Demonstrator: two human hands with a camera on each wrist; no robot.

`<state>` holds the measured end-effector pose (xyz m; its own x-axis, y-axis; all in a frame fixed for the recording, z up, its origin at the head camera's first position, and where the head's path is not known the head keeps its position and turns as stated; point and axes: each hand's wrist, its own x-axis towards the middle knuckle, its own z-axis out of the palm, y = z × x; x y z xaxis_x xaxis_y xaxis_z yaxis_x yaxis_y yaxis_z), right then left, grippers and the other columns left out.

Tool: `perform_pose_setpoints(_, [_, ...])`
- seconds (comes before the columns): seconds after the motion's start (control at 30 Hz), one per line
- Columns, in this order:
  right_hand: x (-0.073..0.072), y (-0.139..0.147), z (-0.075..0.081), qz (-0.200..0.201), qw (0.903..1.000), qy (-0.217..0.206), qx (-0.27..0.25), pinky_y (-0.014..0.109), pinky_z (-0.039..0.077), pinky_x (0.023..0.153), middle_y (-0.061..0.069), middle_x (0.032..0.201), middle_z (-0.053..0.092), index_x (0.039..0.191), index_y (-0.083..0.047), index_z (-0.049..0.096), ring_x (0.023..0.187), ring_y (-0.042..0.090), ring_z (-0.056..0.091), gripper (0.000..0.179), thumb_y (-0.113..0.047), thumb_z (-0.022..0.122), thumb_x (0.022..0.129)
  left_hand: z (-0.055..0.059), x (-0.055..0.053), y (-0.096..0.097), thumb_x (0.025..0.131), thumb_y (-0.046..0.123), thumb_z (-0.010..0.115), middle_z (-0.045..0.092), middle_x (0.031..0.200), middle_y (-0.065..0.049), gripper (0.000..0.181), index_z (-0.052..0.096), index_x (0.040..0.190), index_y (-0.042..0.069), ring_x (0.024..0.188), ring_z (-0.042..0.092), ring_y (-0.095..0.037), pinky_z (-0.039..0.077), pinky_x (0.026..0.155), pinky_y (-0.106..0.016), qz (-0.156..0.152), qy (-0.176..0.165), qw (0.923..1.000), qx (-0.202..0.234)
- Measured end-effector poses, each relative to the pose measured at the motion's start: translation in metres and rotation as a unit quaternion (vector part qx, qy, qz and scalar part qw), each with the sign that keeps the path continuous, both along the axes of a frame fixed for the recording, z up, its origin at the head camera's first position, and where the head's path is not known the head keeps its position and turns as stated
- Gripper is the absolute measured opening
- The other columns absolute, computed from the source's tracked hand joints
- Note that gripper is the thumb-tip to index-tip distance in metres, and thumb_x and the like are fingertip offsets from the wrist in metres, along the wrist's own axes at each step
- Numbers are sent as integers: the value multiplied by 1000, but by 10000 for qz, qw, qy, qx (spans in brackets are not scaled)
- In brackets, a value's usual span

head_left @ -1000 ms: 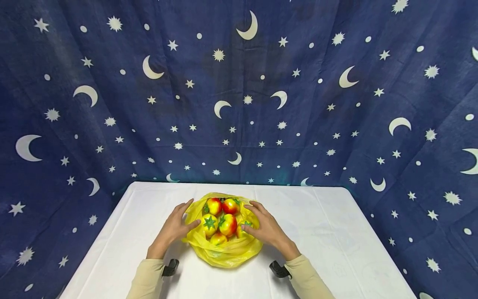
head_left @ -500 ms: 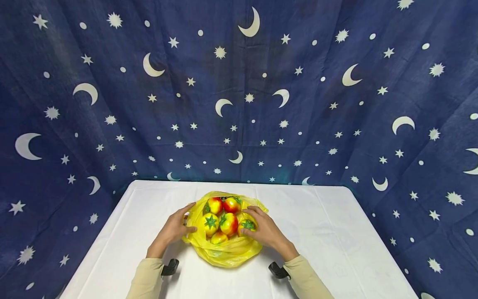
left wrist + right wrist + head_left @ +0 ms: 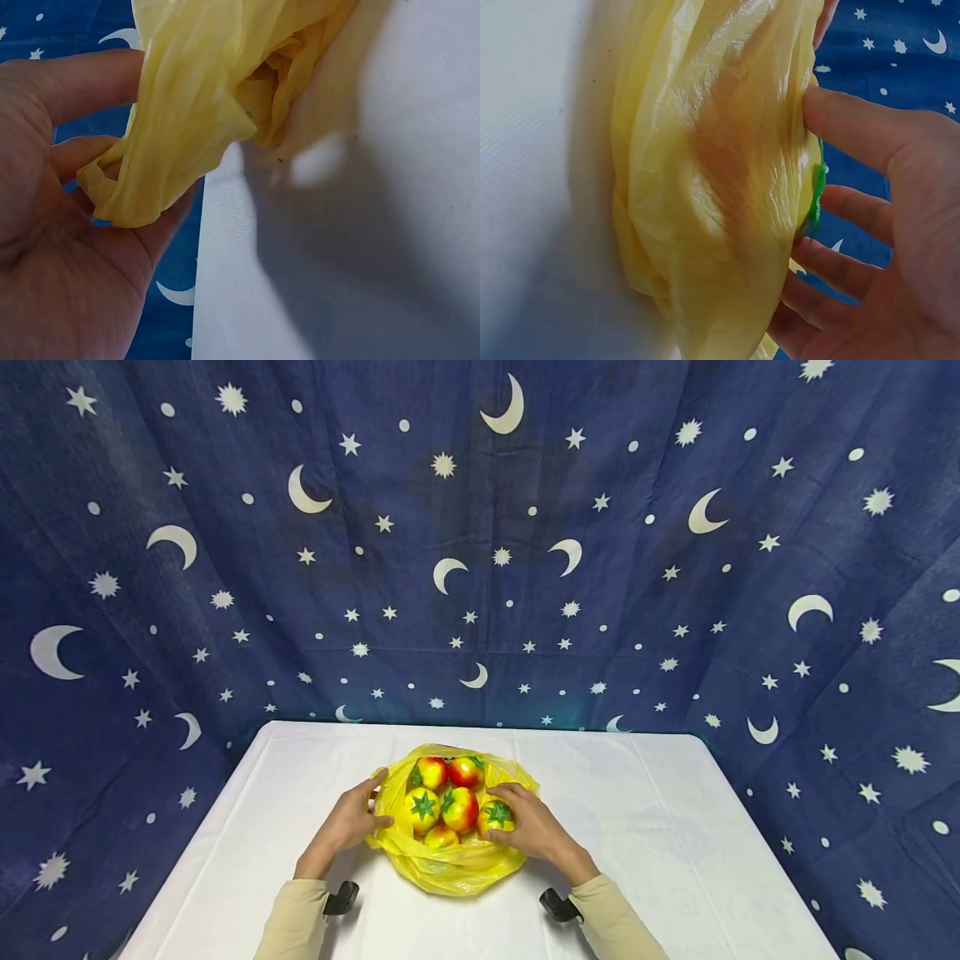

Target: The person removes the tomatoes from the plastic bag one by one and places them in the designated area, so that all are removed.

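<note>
A yellow plastic bag (image 3: 457, 875) stands with its mouth wide, full of several red-and-yellow tomatoes (image 3: 459, 810) with green star-shaped tops. At its left rim, my left hand (image 3: 348, 821) holds the film between thumb and fingers; the left wrist view shows a loose fold of the bag (image 3: 176, 127) inside that hand. On the other side, my right hand (image 3: 536, 828) has thumb and fingertips round the rightmost tomato (image 3: 497, 815), inside the rim. Seen from the right wrist, the bag wall hides most of this tomato, and only its green top (image 3: 817, 196) peeks out.
The bag rests on a table with a white cloth (image 3: 637, 827). Behind and at both sides hangs a dark blue curtain (image 3: 480, 635) with moons and stars. Each wrist carries a small black camera mount (image 3: 342, 897) close above the cloth.
My right hand has moved slightly down and closed in round the rightmost tomato, uncovering the bag's right rim. My left thumb has drawn back a little to the left, onto the rim.
</note>
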<state>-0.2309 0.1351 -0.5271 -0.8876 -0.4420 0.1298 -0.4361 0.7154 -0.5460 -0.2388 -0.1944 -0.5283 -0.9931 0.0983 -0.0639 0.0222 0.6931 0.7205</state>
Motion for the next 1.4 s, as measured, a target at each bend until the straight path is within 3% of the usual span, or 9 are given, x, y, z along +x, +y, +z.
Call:
perform_pose_setpoints(0.2, [1,-1,1,63,9999,-153,8,51,46,107,7,137,56,137,-14,57,126,31,55,68,-38,81,77,2,1,-1,78,2,75,35,157,-20,89,31,155,13,133,48,-43,40,111,-57,16,-133,9997,192])
perform_pose_setpoints(0.33, [1,-1,-2,77,9995,-303,75,51,46,107,7,137,56,137,-16,56,126,30,55,70,-37,82,76,1,2,-2,77,2,75,33,157,-21,90,31,155,13,141,37,-45,31,116,-59,3,-107,9998,180])
perform_pose_setpoints(0.6, [1,1,-5,53,9992,-343,182,51,46,106,7,136,58,137,-16,55,125,30,56,70,-37,83,76,-2,2,-1,78,1,74,32,158,-21,90,30,155,14,144,32,-44,30,117,-59,21,-109,9998,163])
perform_pose_setpoints(1.03, [2,2,5,45,9998,96,-167,53,46,106,5,135,60,137,-16,56,124,30,58,71,-36,84,74,-3,5,2,78,2,73,32,158,-22,89,31,155,14,143,32,-45,30,117,-60,10,-94,9997,241])
perform_pose_setpoints(1.4, [3,2,28,30,9961,187,-856,52,43,111,4,137,57,136,-15,56,129,30,54,72,-29,86,72,-2,8,3,79,1,72,28,160,-20,89,29,156,15,146,27,-45,25,118,-60,56,-154,9995,269])
